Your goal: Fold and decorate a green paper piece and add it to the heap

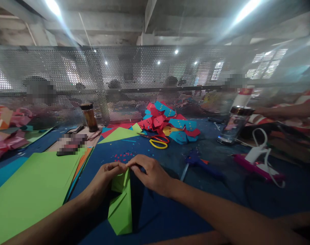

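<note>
A folded piece of green paper (123,211) stands out toward me on the blue tabletop, its far end pinched between my two hands. My left hand (107,175) grips its upper left corner with thumb and fingers. From the other side, my right hand (151,173) pinches the same end, and the fingertips of both hands meet there. Just beyond the fingers lie small red paper dots (123,157). Scissors with red and yellow handles (158,143) rest farther back, beside a heap of red and blue folded paper pieces (160,120).
Large green sheets (34,190) lie at left, with a phone (71,144) above them. A brown bottle (88,117) and a clear bottle (232,126) stand behind. Right of my hands lie a blue glue gun (203,165) and a magenta tool (258,166). A perforated screen (134,75) closes the back.
</note>
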Demonstrator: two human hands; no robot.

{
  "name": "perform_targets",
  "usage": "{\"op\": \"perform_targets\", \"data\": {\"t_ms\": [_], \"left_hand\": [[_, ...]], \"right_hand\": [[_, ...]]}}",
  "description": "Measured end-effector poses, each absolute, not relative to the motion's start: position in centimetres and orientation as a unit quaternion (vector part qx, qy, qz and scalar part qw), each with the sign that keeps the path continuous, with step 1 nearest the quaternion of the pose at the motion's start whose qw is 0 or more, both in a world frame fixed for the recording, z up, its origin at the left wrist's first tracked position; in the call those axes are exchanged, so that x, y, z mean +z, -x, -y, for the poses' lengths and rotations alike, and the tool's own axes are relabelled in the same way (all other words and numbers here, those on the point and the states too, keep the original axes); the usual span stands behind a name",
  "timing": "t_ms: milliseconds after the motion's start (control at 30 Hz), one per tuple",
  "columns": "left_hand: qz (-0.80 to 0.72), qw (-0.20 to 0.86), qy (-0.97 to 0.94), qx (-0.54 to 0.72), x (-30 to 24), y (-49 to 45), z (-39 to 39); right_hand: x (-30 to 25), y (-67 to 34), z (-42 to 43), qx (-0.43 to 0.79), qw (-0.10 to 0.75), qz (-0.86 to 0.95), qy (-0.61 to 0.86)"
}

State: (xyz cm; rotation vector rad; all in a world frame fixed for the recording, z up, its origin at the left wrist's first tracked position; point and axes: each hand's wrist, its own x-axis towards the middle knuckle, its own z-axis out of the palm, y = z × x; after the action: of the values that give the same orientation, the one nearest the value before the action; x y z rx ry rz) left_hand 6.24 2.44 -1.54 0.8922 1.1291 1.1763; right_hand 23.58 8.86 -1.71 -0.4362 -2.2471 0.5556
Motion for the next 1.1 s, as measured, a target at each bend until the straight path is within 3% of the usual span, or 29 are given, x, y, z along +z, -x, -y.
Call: {"op": "perform_targets", "data": {"t_ms": [400,667,1100], "left_hand": [[-0.489,0.582,-0.414,0.501,-2.0,-5.9,-2.8],[-0.518,0.539,-0.426,0.510,-1.4,-5.9,-2.6],[-0.504,0.552,-0.411,0.521,-1.3,-5.9,-2.4]], "right_hand": [[-0.7,-23.3,-8.1,0.396,0.350,0.808,0.260],[-1.2,-23.1,-8.3,0.392,0.303,0.809,0.315],[-1.6,-23.2,-8.6,0.413,0.288,0.817,0.280]]}}
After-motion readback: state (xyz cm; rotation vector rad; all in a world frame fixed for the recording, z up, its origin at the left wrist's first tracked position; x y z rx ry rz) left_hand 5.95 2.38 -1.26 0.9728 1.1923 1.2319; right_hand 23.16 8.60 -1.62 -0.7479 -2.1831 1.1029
